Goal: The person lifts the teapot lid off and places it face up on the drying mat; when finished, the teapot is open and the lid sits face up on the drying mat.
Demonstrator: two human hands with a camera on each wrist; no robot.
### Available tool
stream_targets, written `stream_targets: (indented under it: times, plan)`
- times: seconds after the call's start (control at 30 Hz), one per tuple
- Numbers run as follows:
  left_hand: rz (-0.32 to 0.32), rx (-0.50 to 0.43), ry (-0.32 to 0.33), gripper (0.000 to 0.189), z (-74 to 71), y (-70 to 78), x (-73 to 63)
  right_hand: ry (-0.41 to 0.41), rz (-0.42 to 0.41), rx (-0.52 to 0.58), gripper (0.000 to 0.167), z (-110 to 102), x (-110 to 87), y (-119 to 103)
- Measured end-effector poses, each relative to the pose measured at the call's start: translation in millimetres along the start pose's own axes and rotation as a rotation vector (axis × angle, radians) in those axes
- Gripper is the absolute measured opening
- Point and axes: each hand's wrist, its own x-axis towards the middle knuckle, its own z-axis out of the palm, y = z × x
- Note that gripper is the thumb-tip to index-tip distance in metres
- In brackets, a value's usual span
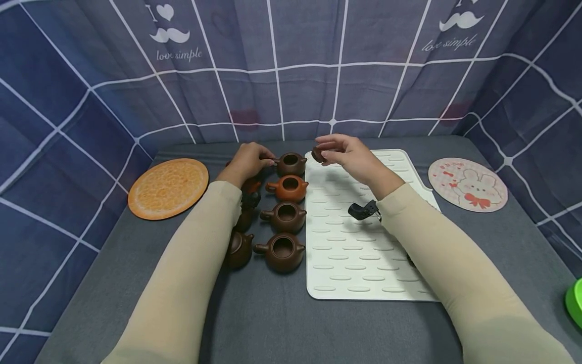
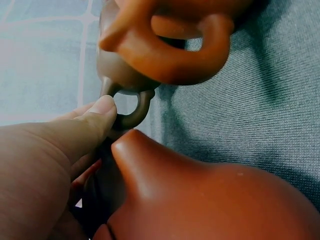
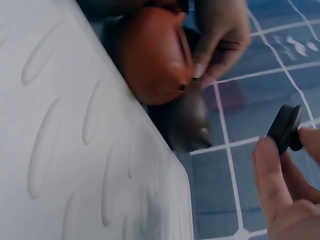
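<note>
At the far end of a column of lidless teapots, my left hand (image 1: 247, 163) pinches the handle of a dark brown teapot (image 1: 291, 164) between thumb and fingers. My right hand (image 1: 352, 157), raised over the white mat's far left corner, holds a small dark brown teapot lid (image 3: 285, 127) by its knob. Nearer than the gripped pot stand an orange-red teapot (image 1: 290, 188), a brown teapot (image 1: 287, 217) and another brown teapot (image 1: 282, 253), all with open tops. Left of them runs a second column, with a lidded brown teapot (image 1: 239, 251) in front; my left arm partly hides the others.
A white ridged mat (image 1: 336, 283) lies right of the teapots, partly under my right arm. An orange-slice round mat (image 1: 168, 189) is at left, a pink rabbit mat (image 1: 468, 184) at right. A green object (image 1: 576, 303) shows at the right edge. Checked curtain (image 1: 304, 96) encloses the table.
</note>
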Motion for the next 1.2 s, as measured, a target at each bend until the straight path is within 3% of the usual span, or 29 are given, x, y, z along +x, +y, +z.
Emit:
stream_targets:
  times: [0.1, 0.2, 0.3, 0.4, 0.53, 0.77, 1.03, 1.2]
  plan:
    - [-0.002, 0.002, -0.004, 0.025, 0.0, 0.2, -0.1, -0.032, -0.024, 0.255, 0.048, -12, -6.2, 4]
    - [0.000, 0.007, -0.004, 0.025, 0.4, 0.0, 0.3, -0.044, -0.031, 0.418, 0.050, -26, -14.3, 6]
    - [0.001, 0.014, -0.001, 0.025, 0.4, 0.0, 0.5, -0.037, -0.012, 0.493, 0.054, -42, -22.7, 8]
    - [-0.002, 0.014, -0.001, 0.025, 0.2, 1.1, -0.2, -0.007, 0.020, 0.497, 0.058, -58, -30.7, 12]
    - [0.001, 0.017, -0.001, 0.026, 0.2, 2.2, -0.6, 0.076, 0.099, 0.337, 0.060, -76, -40.7, 16]
    - [-0.011, 0.021, -0.006, 0.025, 1.1, 0.4, -0.6, 0.194, 0.252, -0.163, 0.062, -102, -51.6, 28]
    - [-0.012, 0.017, -0.012, 0.025, 1.2, -0.3, -0.1, 0.173, 0.333, -0.394, 0.061, -123, -56.6, 42]
    - [-0.008, 0.027, -0.010, 0.025, 0.3, -0.1, 0.7, 0.171, 0.353, -0.417, 0.056, -126, -55.9, 44]
